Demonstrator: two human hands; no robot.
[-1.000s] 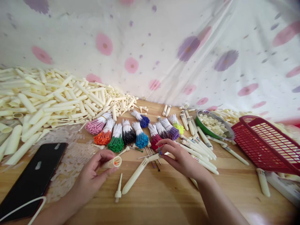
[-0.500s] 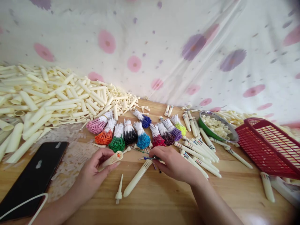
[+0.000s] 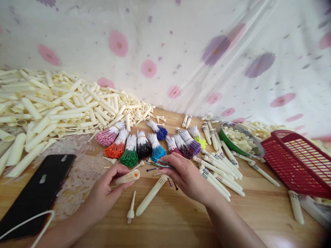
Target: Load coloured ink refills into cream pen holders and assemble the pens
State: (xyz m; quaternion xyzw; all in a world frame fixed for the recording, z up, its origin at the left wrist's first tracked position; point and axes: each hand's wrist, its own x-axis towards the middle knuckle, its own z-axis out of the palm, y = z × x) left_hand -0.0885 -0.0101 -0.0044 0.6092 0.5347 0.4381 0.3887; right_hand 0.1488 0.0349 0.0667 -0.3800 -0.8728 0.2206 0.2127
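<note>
My left hand (image 3: 110, 184) is closed around a short cream slotted pen barrel (image 3: 126, 177), its open end turned right with an orange tip showing inside. To its right, my right hand (image 3: 182, 174) pinches a slim blue-green piece (image 3: 166, 164); whether it is a pen refill or a tool I cannot make out. Below and between the hands lie a long cream pen barrel (image 3: 151, 196) and a cream pointed part (image 3: 131, 208). Several loose refills, among them a blue refill (image 3: 151, 169) and a purple refill (image 3: 170, 182), lie beside the right fingers.
Behind the hands stand tied refill bundles, including an orange bundle (image 3: 115, 150) and a green bundle (image 3: 128, 156). A heap of cream barrels (image 3: 64, 103) fills the left. A black phone (image 3: 36, 196) lies front left. Assembled pens (image 3: 219, 168), a green-sided bowl (image 3: 232, 146) and a red basket (image 3: 297, 162) are right.
My left hand has shifted slightly right with the short barrel. My right hand has risen a little, and the slim piece in its fingers now points up and left.
</note>
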